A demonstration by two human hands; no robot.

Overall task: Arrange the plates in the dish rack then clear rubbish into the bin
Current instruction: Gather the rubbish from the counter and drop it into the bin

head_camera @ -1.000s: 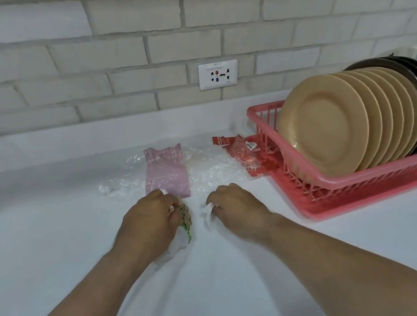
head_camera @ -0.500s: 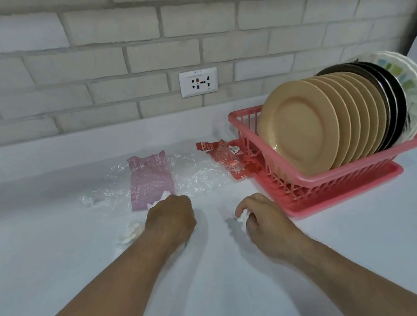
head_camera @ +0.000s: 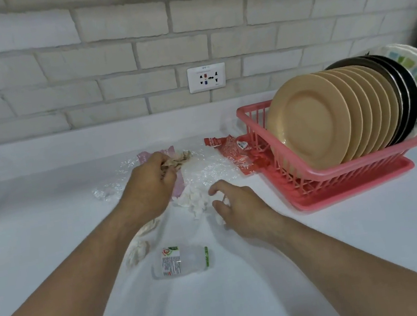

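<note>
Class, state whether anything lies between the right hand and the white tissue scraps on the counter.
Nothing visible does: the white tissue scraps lie just left of the right hand, with only bare counter between.

We face a wall point(head_camera: 103, 51) of pale painted brick with grey mortar lines. A white socket plate point(head_camera: 207, 77) sits low on it, just above a plain white upstand. Below runs a smooth white countertop point(head_camera: 39, 253). The light is soft and even.
</note>
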